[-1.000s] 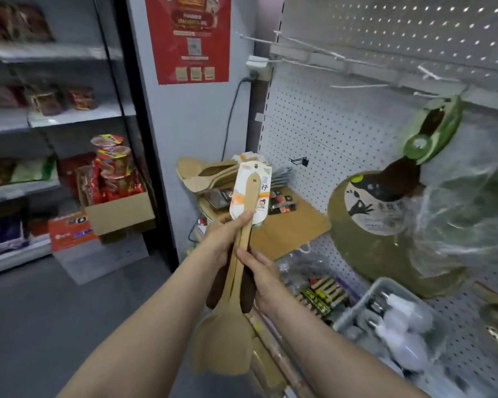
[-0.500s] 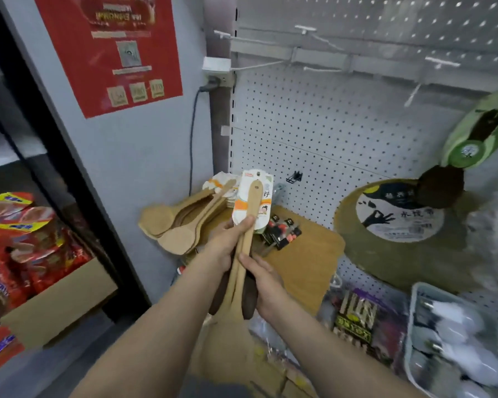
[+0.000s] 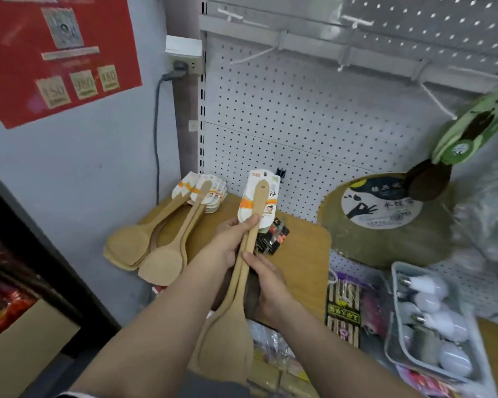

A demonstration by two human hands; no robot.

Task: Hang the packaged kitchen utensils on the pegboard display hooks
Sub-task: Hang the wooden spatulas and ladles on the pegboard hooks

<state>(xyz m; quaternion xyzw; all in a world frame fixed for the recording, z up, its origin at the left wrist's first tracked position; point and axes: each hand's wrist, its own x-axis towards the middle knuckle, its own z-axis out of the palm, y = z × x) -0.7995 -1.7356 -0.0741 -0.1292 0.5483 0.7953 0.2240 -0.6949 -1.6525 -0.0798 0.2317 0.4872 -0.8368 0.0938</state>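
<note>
View has closed in on the pegboard (image 3: 285,116) since the earlier frame; grip unchanged. Left hand (image 3: 230,242) pinches the wooden spatula (image 3: 242,277) at its card, right hand (image 3: 266,285) grips mid-handle. Spatula held before the counter (image 3: 305,254), long axis near upright, blade down.

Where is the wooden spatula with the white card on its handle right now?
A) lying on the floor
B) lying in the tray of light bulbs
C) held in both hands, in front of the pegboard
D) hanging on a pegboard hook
C: the left hand grips the wooden spatula just below its card, and the right hand holds the handle lower down; no hook carries it.
</note>
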